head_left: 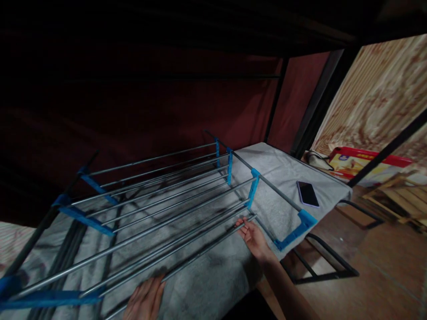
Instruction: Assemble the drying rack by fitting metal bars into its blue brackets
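Observation:
A rack of grey metal rods point(187, 205) with blue plastic brackets point(253, 191) lies in front of me on a grey cloth point(213, 271). My right hand point(255, 240) pinches a loose-looking metal rod point(200, 252) near its right end. Over the same rod's left part, my left hand point(145, 298) is closed, its fingertips partly hidden. The right end of the rod is close to a blue corner bracket point(296, 229) but apart from it. At the lower left, another blue bracket point(53, 298) joins several rods.
A phone point(307, 194) lies on the cloth to the right. Several dark tubes point(63, 253) rest under the rack's left side. Black frame posts point(277, 100) and a dark red wall point(187, 102) stand behind. A red and yellow box point(363, 162) sits at far right, beside wooden slats point(400, 195).

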Motion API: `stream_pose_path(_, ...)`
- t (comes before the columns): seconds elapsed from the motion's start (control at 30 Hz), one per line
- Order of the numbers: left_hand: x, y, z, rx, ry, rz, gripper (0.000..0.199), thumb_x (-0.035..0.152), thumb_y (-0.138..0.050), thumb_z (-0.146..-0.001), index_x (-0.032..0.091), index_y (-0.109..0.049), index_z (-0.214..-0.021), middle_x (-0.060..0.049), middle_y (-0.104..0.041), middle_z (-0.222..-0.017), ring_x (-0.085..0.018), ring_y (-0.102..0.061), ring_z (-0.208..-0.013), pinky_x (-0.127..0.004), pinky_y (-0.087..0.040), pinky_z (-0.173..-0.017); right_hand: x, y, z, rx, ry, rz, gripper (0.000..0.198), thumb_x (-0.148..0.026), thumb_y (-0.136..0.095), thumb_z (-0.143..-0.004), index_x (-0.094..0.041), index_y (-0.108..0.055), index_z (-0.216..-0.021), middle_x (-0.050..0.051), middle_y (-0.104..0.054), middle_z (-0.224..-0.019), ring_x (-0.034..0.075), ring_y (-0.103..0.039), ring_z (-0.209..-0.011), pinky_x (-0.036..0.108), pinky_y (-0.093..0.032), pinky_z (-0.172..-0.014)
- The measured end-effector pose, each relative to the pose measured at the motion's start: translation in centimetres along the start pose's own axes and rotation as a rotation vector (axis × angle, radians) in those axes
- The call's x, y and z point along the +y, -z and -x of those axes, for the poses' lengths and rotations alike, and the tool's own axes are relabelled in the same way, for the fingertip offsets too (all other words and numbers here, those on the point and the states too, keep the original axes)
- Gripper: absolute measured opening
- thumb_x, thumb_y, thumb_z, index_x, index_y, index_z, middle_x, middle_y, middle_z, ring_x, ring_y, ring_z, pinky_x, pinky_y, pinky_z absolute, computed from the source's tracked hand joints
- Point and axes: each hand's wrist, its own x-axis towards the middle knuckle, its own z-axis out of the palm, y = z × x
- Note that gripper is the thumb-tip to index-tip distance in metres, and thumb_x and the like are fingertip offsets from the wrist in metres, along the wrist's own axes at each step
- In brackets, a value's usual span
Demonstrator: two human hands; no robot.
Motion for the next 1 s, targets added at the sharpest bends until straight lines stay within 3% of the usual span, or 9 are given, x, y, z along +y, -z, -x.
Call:
stream_pose_path(0.1,0.6,-0.1,0.0,-0.017,0.045,0.015,0.042,0.051,-0.043,-0.104,0.027,-0.073,-0.119,-0.003,-0.081,-0.114,-0.023,-0.078,-0.102,-0.037,-0.064,-0.090,0.5,0.6,0.1,-0.016,-0.011,0.022,0.042,-0.030,-0.098,-0.056,-0.021,-0.073,-0.089,0.005,-0.077,-0.095,0.021,-0.072,-0.093,0.036,-0.058,-0.092)
stream_pose_path(0.23,0.7,-0.6,0.3,-0.002,0.114,0.000,0.041,0.053,-0.045,-0.103,0.027,-0.075,-0.111,-0.003,-0.081,-0.110,-0.024,-0.078,-0.101,-0.039,-0.064,-0.089,0.9,1.2,0.1,-0.045,0.001,0.041,0.040,-0.032,-0.099,-0.059,-0.022,-0.074,-0.088,0.002,-0.077,-0.097,0.018,-0.071,-0.096,0.033,-0.057,-0.096)
stream_pose_path(0.5,1.6,-1.6,1.0,0.072,0.095,-0.057,0.043,0.051,-0.039,-0.107,0.028,-0.075,-0.112,-0.004,-0.079,-0.102,-0.025,-0.075,-0.096,-0.041,-0.061,-0.089,1.3,2.4,-0.6,-0.055,0.008,0.077,0.034,-0.037,-0.097,-0.065,-0.024,-0.074,-0.087,0.000,-0.077,-0.093,0.017,-0.072,-0.096,0.032,-0.059,-0.094)
stream_pose_path(0.67,2.6,-1.4,0.9,0.038,0.107,-0.042,0.043,0.049,-0.038,-0.109,0.028,-0.074,-0.119,-0.005,-0.077,-0.109,-0.025,-0.073,-0.102,-0.043,-0.058,-0.096,1.3,3.6,-1.1,-0.062,-0.012,0.125,0.042,-0.035,-0.098,-0.061,-0.026,-0.076,-0.096,0.002,-0.078,-0.108,0.019,-0.071,-0.111,0.039,-0.054,-0.108)
stream_pose_path(0.8,3.4,-1.2,1.1,0.027,0.170,-0.012,0.042,0.050,-0.039,-0.109,0.027,-0.072,-0.123,-0.005,-0.076,-0.114,-0.025,-0.071,-0.106,-0.045,-0.056,-0.101,1.4,4.9,-1.7,-0.022,-0.008,0.160,0.037,-0.038,-0.097,-0.064,-0.027,-0.075,-0.091,0.000,-0.078,-0.103,0.018,-0.071,-0.107,0.043,-0.049,-0.116)
stream_pose_path(1.0,4.6,-0.5,0.8,-0.005,0.236,-0.002,0.031,0.034,-0.041,-0.109,0.025,-0.069,-0.119,-0.005,-0.073,-0.109,-0.023,-0.067,-0.106,-0.044,-0.052,-0.104,0.7,6.2,-2.3,-0.010,-0.051,0.207,0.033,-0.045,-0.088,-0.074,-0.027,-0.075,-0.097,0.000,-0.077,-0.102,0.015,-0.071,-0.105,0.035,-0.055,-0.109)
